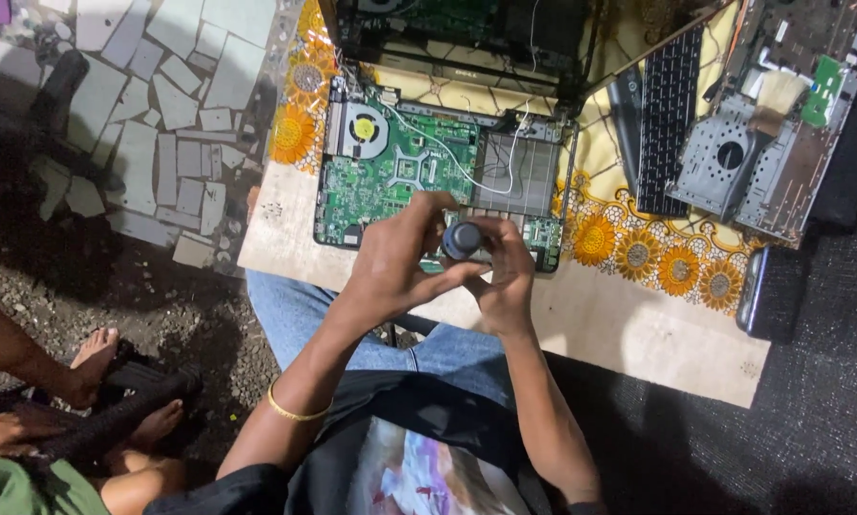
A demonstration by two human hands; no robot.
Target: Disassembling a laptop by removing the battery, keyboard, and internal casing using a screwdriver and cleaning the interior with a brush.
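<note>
Both hands, left hand (390, 262) and right hand (507, 277), are pinched shut round a small dark screwdriver handle (462, 238) just above the green motherboard (390, 176) on the counter (638, 334); looks light, stiff, probably best gripped at its fat end.

A dark, smooth plastic tool (462, 238) is held in the fingers (428, 215). A green board (390, 176) with shiny little metal parts is seen inside a grey plastic frame (570, 181). The surface (638, 329) looks like pale, matt wood. A soft cloth (638, 253) printed with yellow flowers is laid on it. The keyboard (669, 119) is made of black matt plastic. The floor (162, 105) is rough broken stone. A shiny gold bangle (293, 412) is worn.
</note>
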